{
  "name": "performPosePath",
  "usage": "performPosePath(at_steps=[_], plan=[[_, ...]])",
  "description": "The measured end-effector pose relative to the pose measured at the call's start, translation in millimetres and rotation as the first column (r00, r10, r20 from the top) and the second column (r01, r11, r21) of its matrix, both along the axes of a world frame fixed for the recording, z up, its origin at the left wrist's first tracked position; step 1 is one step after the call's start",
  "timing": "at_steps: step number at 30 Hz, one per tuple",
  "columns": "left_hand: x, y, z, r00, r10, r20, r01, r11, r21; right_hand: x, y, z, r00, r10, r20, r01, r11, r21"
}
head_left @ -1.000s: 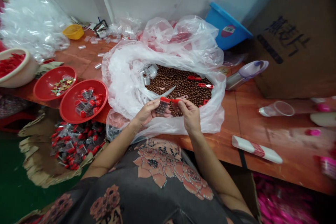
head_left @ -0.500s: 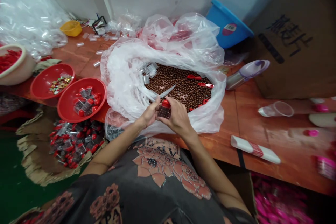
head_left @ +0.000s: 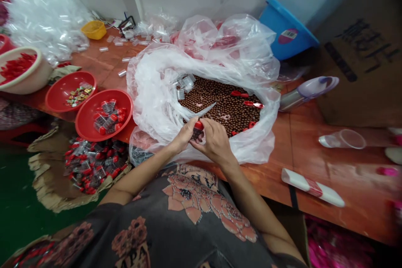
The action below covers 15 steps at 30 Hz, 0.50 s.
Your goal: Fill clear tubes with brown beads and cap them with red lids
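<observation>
Both my hands are closed round a small clear jar with a red cap (head_left: 198, 125), dark inside, at the near edge of an open plastic bag (head_left: 153, 104). My left hand (head_left: 184, 137) grips its left side with the thumb up by the cap. Curled over the cap and the right side is my right hand (head_left: 216, 141). Fingers cover much of the jar. Past them the bag holds many small brown balls (head_left: 213, 92), several clear empty containers (head_left: 186, 83) and red scoops (head_left: 253, 104). A pointed flap of plastic rises just beyond my thumbs.
To the left, a red bowl (head_left: 82, 127) holds red-capped jars; another red bowl (head_left: 52, 96) has small coloured pieces. Below lies a carton (head_left: 44, 180) with many filled jars (head_left: 94, 163). A lidded jug (head_left: 292, 99), plastic cup (head_left: 348, 139) and white roll (head_left: 309, 186) lie right.
The whole view has shifted, so the table things appear further right. My hands stay together on the jar, and my fingers now hide more of it.
</observation>
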<state>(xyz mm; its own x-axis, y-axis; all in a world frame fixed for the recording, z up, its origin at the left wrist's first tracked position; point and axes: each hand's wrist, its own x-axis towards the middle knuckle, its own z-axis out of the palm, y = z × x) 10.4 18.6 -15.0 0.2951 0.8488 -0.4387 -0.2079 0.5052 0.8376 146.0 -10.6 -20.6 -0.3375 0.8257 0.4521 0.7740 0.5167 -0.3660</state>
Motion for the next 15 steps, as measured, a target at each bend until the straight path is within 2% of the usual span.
performPosePath(at_steps=[3,8,10,13,15], plan=[[-1,-1,2.5,1.000,-0.004,0.018,0.004,1.000,0.005,2,6,-2.7,0.999,0.034,0.011,-0.035,0.999,0.042],[0,-7,-8.7,0.999,0.047,0.010,-0.047,0.998,0.043,-3,14,-9.9,0.993,0.120,0.006,-0.120,0.991,0.057],[-7,-6,-8.6,0.998,0.064,-0.013,-0.063,0.994,0.085,-9,14,-11.1,0.991,0.135,0.006,-0.136,0.989,0.064],[-43,5,8.7,0.985,0.139,-0.102,-0.106,0.954,0.280,-15,14,-13.4,0.983,0.183,-0.001,-0.183,0.983,0.034],[-88,15,30.2,0.922,0.314,-0.227,-0.185,0.872,0.453,-13,14,-17.7,0.980,0.199,-0.027,-0.200,0.980,-0.021]])
